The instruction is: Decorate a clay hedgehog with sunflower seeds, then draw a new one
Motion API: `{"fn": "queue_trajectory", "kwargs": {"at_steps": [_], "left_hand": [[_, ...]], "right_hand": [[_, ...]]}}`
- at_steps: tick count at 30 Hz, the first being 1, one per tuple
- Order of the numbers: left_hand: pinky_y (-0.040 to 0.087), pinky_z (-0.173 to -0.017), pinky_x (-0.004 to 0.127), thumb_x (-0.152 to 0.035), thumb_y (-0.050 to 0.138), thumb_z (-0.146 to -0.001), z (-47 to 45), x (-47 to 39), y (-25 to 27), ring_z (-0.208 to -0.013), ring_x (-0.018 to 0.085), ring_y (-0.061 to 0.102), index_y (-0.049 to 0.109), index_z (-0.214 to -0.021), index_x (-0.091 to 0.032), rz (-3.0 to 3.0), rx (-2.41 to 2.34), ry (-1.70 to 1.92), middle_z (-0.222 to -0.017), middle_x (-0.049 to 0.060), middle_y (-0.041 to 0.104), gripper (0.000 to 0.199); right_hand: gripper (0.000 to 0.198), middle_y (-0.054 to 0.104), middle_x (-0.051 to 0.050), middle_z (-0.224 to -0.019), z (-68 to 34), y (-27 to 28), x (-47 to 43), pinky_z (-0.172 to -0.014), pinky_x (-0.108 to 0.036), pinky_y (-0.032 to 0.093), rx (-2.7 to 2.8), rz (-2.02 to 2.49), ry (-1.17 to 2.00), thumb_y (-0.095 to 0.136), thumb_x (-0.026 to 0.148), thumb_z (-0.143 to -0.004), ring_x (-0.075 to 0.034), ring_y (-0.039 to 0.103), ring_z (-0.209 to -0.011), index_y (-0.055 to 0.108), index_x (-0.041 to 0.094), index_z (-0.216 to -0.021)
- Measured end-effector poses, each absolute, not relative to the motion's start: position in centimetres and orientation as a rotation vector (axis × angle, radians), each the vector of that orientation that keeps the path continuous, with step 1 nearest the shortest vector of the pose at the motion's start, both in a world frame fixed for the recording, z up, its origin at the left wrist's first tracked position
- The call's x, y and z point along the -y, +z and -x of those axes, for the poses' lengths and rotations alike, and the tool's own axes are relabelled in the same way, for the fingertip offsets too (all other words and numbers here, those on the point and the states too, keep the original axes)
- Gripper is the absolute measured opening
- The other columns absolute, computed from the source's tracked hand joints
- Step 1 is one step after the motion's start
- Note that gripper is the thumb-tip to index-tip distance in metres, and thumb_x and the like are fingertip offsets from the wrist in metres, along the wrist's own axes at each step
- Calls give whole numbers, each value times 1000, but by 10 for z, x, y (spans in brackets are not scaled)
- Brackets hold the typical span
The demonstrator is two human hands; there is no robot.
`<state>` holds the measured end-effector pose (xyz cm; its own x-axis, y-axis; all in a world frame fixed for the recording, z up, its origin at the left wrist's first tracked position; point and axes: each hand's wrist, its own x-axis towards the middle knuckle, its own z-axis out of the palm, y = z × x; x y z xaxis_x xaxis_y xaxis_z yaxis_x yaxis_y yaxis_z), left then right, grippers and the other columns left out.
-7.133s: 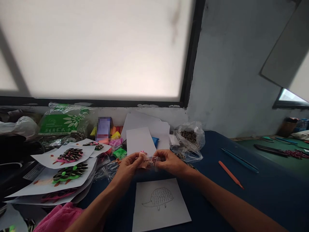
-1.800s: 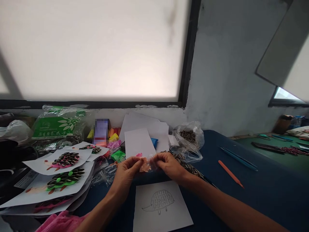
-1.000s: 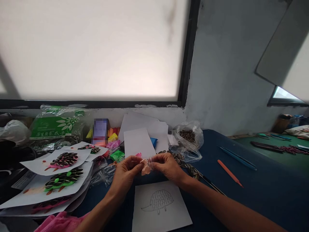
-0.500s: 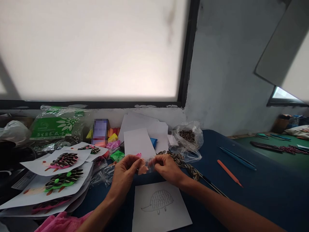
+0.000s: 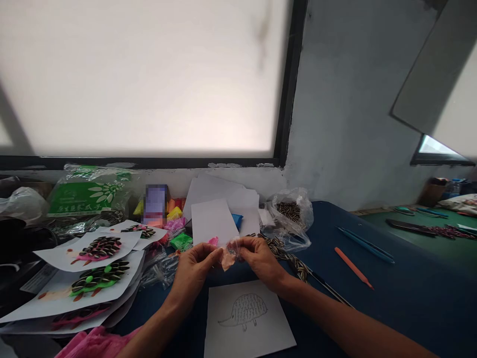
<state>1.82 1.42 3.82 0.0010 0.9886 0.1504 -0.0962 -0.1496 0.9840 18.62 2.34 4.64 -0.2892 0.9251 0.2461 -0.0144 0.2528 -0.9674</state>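
Between my hands is a peach-coloured lump of modelling clay (image 5: 228,259) with clear plastic wrap around part of it. My left hand (image 5: 197,266) pinches the clay at its left side. Thumb and fingers of my right hand (image 5: 257,257) are closed on the clear plastic wrapper (image 5: 234,246) at the right. Just below lies a white sheet with a pencil drawing of a hedgehog (image 5: 249,312). Behind my hands a small pink piece of clay (image 5: 212,241) rests on a blank white sheet (image 5: 214,219). Loose sunflower seeds (image 5: 274,243) lie beyond my right hand.
Finished hedgehog pictures (image 5: 100,278) with seeds are stacked at the left. Behind them stands a green seed bag (image 5: 87,196). Clay packets (image 5: 181,241) lie near the wall. An open bag of seeds (image 5: 288,211), an orange marker (image 5: 354,267) and blue tweezers (image 5: 367,244) are to the right.
My right hand has shifted slightly left, closer to my left hand. The clay now hangs more upright between the fingers, with the wrapper bunched at its right.
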Motion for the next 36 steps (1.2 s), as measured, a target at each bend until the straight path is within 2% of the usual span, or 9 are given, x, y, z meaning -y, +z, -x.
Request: {"fn": "queue_trajectory", "kwargs": {"at_steps": [4,9,11,17,22,25,29,33,36], "left_hand": [[42,-50,23,-56,83,-55,-18,-16,36,-49,13,53,70,-62,-17,-1220,-1063,1368,-53,0,63,42],[46,-51,22,-56,85,-51,-18,-17,36,-54,14,58,73,-70,-17,-1131,-1073,1368,-62,1,68,45],[48,-51,23,-57,85,-50,-19,-17,37,-56,16,62,74,-76,-16,-1106,-1059,1340,-65,2,69,49],[56,-59,29,-55,90,-44,-21,-16,36,-61,18,67,71,-95,-15,-1081,-1005,1302,-76,5,72,67],[55,-53,28,-55,89,-48,-18,-21,26,-57,18,67,66,-104,-16,-1078,-1025,1334,-73,3,73,71],[55,-56,28,-51,88,-54,-15,-23,24,-62,20,68,68,-95,-16,-1102,-1022,1333,-70,4,73,58],[53,-53,27,-48,89,-52,-15,-22,25,-58,18,67,68,-79,-15,-1112,-1027,1338,-68,5,73,47],[53,-53,26,-50,87,-50,-20,-23,22,-57,17,66,66,-74,-16,-1103,-1027,1367,-65,3,71,46],[54,-54,27,-51,88,-47,-20,-24,21,-60,19,68,65,-83,-18,-1079,-1029,1388,-64,1,70,53]], "right_hand": [[27,63,1,-68,-187,44,-26,-62,-25,44,1570,901,1205,71,43,-78,-12,52,-60,72,17,-73],[41,47,4,-51,-188,41,-26,-49,-24,30,1644,933,1160,72,44,-77,-9,37,-49,61,16,-51],[40,49,3,-53,-187,43,-24,-51,-24,33,1664,920,1141,68,44,-81,-11,39,-52,62,16,-52],[22,64,-1,-69,-185,46,-20,-65,-29,46,1625,910,1071,66,36,-83,-17,55,-65,75,17,-82],[17,67,-2,-75,-184,44,-20,-76,-31,49,1605,888,1038,61,25,-84,-19,60,-76,76,17,-83],[17,65,-1,-69,-184,43,-20,-72,-29,48,1614,865,1044,59,20,-83,-17,58,-71,74,17,-74],[19,60,1,-62,-183,43,-20,-61,-26,44,1625,845,1070,59,19,-81,-13,52,-60,71,17,-66],[17,65,-1,-72,-182,46,-18,-74,-30,49,1585,818,1087,60,25,-83,-17,59,-72,73,18,-76],[14,67,-2,-76,-181,46,-17,-78,-31,50,1552,827,1094,64,27,-82,-18,61,-78,74,19,-80]]}}
